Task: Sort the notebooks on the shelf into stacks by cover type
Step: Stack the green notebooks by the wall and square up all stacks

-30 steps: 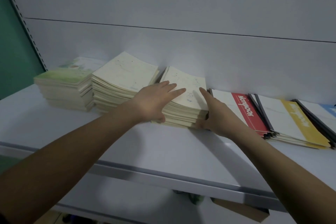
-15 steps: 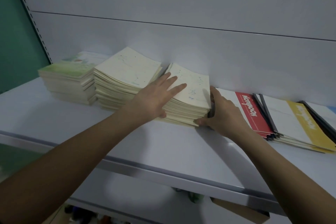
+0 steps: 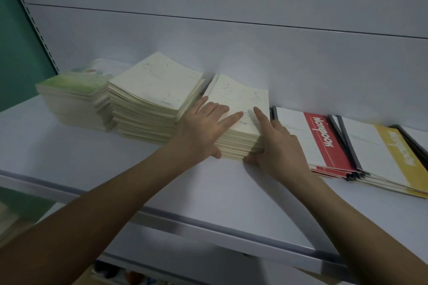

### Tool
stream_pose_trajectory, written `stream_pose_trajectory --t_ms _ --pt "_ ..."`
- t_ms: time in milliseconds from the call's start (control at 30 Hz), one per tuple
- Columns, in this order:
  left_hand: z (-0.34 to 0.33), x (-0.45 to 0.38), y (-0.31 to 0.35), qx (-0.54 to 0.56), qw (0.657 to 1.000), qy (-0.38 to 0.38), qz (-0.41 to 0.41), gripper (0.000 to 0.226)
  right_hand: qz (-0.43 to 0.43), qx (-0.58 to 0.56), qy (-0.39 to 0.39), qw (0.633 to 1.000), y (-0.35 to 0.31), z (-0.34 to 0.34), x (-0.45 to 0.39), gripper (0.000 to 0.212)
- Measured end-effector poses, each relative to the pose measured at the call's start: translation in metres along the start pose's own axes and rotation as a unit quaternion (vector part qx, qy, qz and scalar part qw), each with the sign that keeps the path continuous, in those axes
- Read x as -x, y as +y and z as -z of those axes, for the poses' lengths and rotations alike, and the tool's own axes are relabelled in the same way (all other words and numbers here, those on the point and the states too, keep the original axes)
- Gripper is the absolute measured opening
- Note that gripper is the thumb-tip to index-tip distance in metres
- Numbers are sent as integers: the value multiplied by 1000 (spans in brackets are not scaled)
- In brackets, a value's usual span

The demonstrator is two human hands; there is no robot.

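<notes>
While your left hand point(image 3: 203, 132) rests flat, fingers spread, on the cream notebook stack point(image 3: 238, 120) mid-shelf point(image 3: 139, 183), your right hand point(image 3: 275, 148) cups its right edge; press evenly inward to square it.

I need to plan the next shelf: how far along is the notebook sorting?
Well along. Done: a green-cover stack, a cream stack, red and yellow piles each stand apart. In hand: left hand lies flat on a second cream stack, right hand grips its side. Left: perhaps merging the two cream stacks.
</notes>
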State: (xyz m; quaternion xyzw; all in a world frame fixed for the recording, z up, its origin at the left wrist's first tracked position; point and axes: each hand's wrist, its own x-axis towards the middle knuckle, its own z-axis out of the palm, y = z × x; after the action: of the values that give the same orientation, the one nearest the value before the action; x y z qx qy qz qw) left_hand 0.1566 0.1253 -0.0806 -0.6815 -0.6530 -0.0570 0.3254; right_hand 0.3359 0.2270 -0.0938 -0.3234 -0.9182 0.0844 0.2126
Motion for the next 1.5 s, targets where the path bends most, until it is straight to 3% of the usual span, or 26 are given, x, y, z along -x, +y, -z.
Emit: stream_pose_trajectory --t_ms 233,333,400,500,567,733,833,900,1000,1167,1267,1333,1400,1500 --pt "2 9 8 34 997 29 62 123 -21 -57 9 998 2 0 0 107" --pt "2 35 30 140 972 152 115 87 -31 -168 -1 985 -4 7 6 108" --pt "6 46 34 215 936 237 148 59 -24 -300 5 954 -9 10 11 82" --pt "7 47 25 295 863 296 284 34 -100 -427 13 898 -21 10 17 47" --pt "5 45 23 325 831 292 344 32 -140 -463 28 875 -28 6 14 42" --pt "3 47 33 322 861 232 319 45 -211 -478 36 852 -37 7 -1 40" --pt "5 46 32 442 799 139 384 51 -250 -472 27 845 -34 8 -10 36" --pt "2 43 28 498 769 70 396 37 -273 -470 26 839 -36 8 -14 32" --pt "-3 36 20 481 783 85 385 6 -277 -461 30 842 -42 7 -20 32" --pt "-8 37 22 501 780 81 366 32 -276 -456 15 846 -47 5 -15 17" --pt "-11 39 22 508 777 82 362 40 -255 -396 -45 881 -48 15 -14 10" --pt "-8 41 25 508 776 81 365 53 -245 -356 -83 898 -43 30 -13 18" --pt "0 43 29 509 774 93 363 62 -238 -346 -65 906 -33 49 -10 28" --pt "20 48 32 434 815 200 327 58 -238 -335 -15 911 -9 78 0 48"
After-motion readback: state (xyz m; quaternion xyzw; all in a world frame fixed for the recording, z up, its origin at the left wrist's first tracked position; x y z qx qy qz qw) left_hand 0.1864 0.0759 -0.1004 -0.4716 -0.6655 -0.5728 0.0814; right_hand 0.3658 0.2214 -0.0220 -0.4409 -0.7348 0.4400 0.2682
